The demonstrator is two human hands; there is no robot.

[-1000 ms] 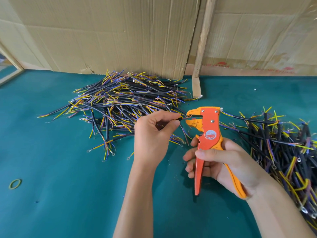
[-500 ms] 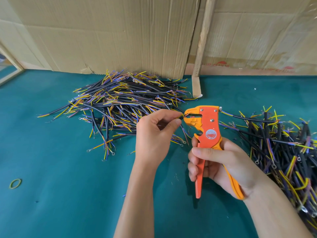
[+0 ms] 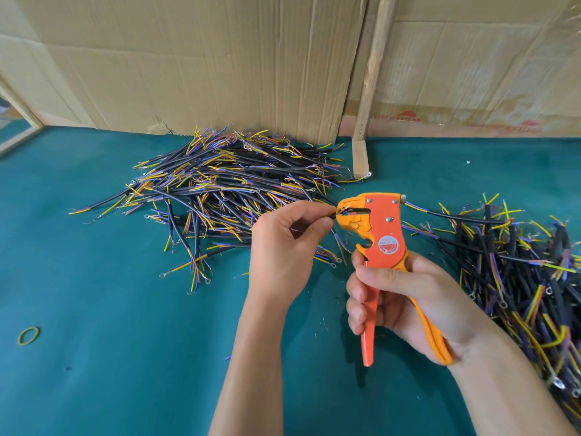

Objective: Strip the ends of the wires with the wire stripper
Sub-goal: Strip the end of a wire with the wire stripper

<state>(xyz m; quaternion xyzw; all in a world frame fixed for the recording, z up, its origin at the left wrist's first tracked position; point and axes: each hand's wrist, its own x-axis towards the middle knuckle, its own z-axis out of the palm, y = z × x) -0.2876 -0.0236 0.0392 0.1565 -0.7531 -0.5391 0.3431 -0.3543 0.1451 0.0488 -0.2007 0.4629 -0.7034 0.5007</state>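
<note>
A: Head view. Left hand [image 3: 283,247] pinching a wire [image 3: 330,214] between thumb and forefinger, end fed into the nose of the stripper [image 3: 374,234].

B: Right hand [image 3: 405,297]?

A: Wrapped round both stripper handles, tool upright above the desk [image 3: 94,341]. Squeezed or not, can't tell; handles look fairly close together.

B: Wire position?

A: Held in the air between the hands, tip at the jaws. Coloured cores barely visible there, too small to call stripped or not.

B: Progress?

A: Hard to score. Left pile [image 3: 226,190] behind the left hand, right pile [image 3: 518,262] beside the right wrist. Bare copper strands showing on many ends in the left pile, ring terminals on some in both. Probably left pile done, right pile waiting, but a guess only. Plenty left either way, judging by pile size.

B: Bits on the desk?

A: Small insulation scraps near the hands. Yellow band [image 3: 29,335] far left.

B: Writing?

A: Round red label [image 3: 389,245] on the stripper, text unreadable. Red print on the cardboard [image 3: 188,58] behind, lower right, too faint to read.
</note>
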